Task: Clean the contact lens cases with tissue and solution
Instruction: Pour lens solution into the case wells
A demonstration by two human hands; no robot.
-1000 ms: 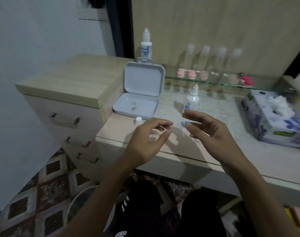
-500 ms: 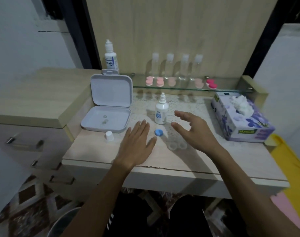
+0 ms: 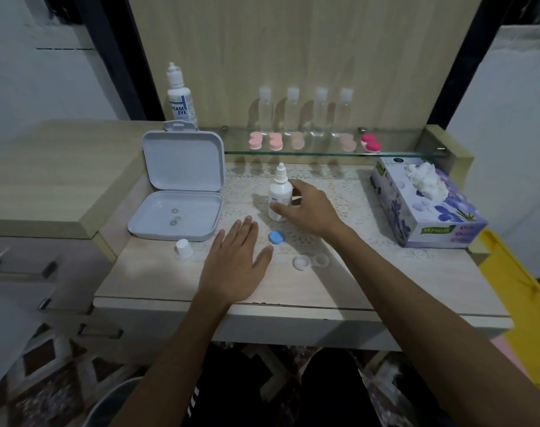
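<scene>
Setting: pale wood dressing table [image 3: 385,282] against a wood-grain back panel, lace mat over the middle of the tabletop, glass shelf [image 3: 324,153] along the far edge.
Left hand [image 3: 236,260]: flat on the tabletop near the front edge, palm down, fingers straight and a little spread, gripping nothing.
Right hand [image 3: 307,208]: reached to the small solution bottle [image 3: 280,195]; thumb on the bottle's near side, fingers curved round its right side; whether the grip has closed, cannot tell for sure.
Solution bottle: upright at mid-tabletop on the lace mat, white, nozzle bare.
White cap [image 3: 184,248]: upright toward the front left, just ahead of the tray.
Blue lid [image 3: 277,236]: lying between the two hands, just past the left thumb tip.
Contact lens case [image 3: 311,261]: clear, two open cups, toward the front edge, right of the left hand and under the right forearm; white round part at its left cup.
White hinged box [image 3: 182,192]: open at the left edge, lid upright, two small rings in the tray.
Tissue box [image 3: 422,208]: at the right edge, purple floral, tissue sticking up from the top.
Large solution bottle [image 3: 180,97]: upright at the far left corner behind the box lid.
Glass shelf holds: four clear bottles [image 3: 305,112] in a row; pink lens cases [image 3: 265,140] and a deep pink one [image 3: 371,142] in front of them.
</scene>
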